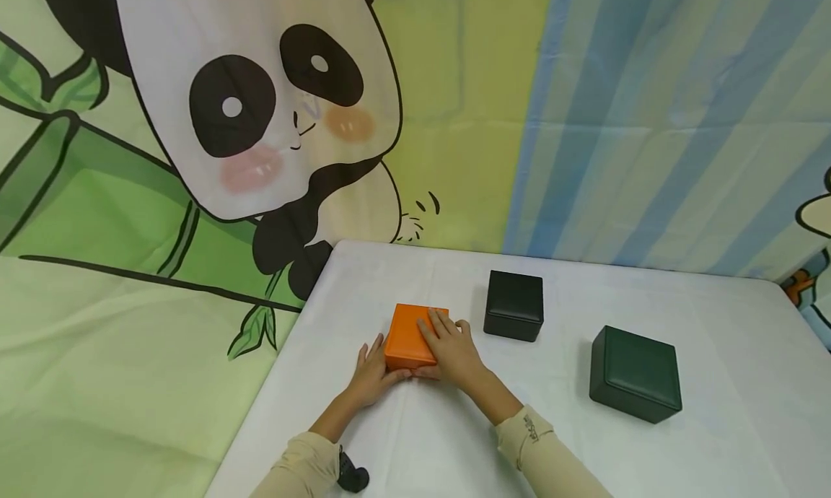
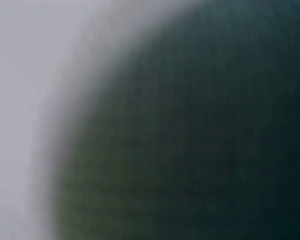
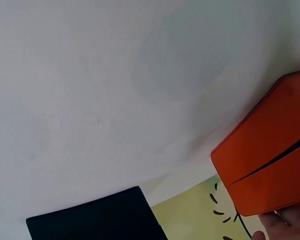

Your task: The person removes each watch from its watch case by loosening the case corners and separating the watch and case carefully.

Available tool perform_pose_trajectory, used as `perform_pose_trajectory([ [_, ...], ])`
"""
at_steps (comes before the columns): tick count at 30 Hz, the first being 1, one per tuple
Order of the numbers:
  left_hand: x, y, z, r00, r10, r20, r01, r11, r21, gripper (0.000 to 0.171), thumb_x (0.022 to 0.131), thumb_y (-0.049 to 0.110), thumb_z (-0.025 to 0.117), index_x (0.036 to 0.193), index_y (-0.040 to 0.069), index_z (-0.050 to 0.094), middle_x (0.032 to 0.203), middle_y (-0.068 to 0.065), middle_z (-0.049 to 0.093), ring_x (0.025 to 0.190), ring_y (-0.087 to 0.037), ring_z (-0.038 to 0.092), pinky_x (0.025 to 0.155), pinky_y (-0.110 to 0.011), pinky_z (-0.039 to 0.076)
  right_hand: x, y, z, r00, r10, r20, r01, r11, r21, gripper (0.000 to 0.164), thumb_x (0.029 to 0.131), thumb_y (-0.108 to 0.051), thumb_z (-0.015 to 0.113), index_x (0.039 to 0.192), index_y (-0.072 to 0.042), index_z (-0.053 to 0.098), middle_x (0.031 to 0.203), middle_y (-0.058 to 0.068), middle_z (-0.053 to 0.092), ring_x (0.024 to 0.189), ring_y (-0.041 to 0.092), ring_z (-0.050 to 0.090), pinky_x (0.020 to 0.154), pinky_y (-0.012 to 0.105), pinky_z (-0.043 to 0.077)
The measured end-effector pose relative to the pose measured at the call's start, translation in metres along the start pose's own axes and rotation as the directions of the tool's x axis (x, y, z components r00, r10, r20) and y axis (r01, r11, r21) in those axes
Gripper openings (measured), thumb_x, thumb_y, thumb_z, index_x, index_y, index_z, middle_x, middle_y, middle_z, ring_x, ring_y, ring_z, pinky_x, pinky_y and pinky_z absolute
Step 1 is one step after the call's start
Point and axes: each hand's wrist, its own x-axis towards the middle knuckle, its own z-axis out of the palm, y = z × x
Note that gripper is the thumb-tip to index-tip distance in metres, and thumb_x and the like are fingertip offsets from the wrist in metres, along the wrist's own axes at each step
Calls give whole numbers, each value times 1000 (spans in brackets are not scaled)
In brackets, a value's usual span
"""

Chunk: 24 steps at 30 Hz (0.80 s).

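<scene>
An orange box (image 1: 407, 333) with a leather-like surface sits on the white-covered table (image 1: 441, 440), between the two hands. My left hand (image 1: 371, 377) holds its left front corner, fingers along the left side and thumb at the front. The right hand (image 1: 459, 355) lies over the lid's right part, fingers on top and thumb at the front edge. In the right wrist view, a dark wedge-shaped gap runs along the orange box's side (image 3: 270, 150), so the lid is slightly raised. Right-hand fingertips (image 3: 285, 222) show at its lower edge. Dark blur fills most of the left wrist view.
A black box (image 1: 514, 307) stands right of the orange one, towards the back. Farther right sits a dark green box (image 1: 636, 374). A small black device (image 1: 353, 475) is by the left sleeve. Behind the table hangs a printed panda curtain (image 1: 454, 123).
</scene>
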Motion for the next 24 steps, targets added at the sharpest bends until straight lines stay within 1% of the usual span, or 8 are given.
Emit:
perform_pose_trajectory([
  [2,0,0,-1,1000,-19,18,19,1000,1,82,83,58,48,142,4,30,143,-17,36,136,-41,18,106,-60,3,1,0,-3,1000,-2,12,2,1000,14,91,70,-65,62,140,-12,38,145,14,33,132,28,34,94,46,32],
  [6,2,1,-3,995,-77,61,76,997,19,83,81,55,53,142,3,30,145,-14,35,138,-38,17,108,-58,4,4,1,-11,999,-4,35,1,998,58,91,68,-62,66,139,-11,39,145,15,34,131,28,35,93,47,31],
  [9,3,1,-3,993,-95,73,94,995,24,82,81,52,55,142,4,30,145,-13,35,138,-37,16,108,-58,3,7,2,-16,998,-3,55,-1,998,69,91,68,-62,67,139,-11,39,144,15,35,130,29,36,93,48,31],
  [16,6,-1,-3,995,-77,64,75,996,43,80,83,49,56,142,4,29,145,-12,35,138,-36,16,109,-57,4,14,4,-23,994,8,105,-12,999,33,90,68,-63,66,138,-13,41,144,13,37,130,27,37,92,48,30],
  [18,6,-1,-3,995,-74,66,71,996,50,80,83,49,56,142,4,28,145,-12,34,138,-36,16,108,-57,4,16,5,-26,992,8,127,-13,999,39,89,69,-63,66,139,-13,41,144,13,37,130,26,37,93,48,29],
  [22,5,-1,-3,995,-73,67,70,997,42,79,83,49,56,142,5,28,146,-11,34,139,-36,16,108,-58,5,23,10,-35,984,-7,181,-10,995,97,88,69,-61,67,137,-12,42,142,14,39,128,29,40,90,49,29],
  [24,5,-1,-2,996,-68,65,66,997,32,79,82,50,56,142,6,28,145,-11,35,138,-35,17,108,-58,6,28,15,-41,977,-11,213,-18,991,134,87,68,-60,68,137,-12,43,141,14,41,126,29,42,88,47,29],
])
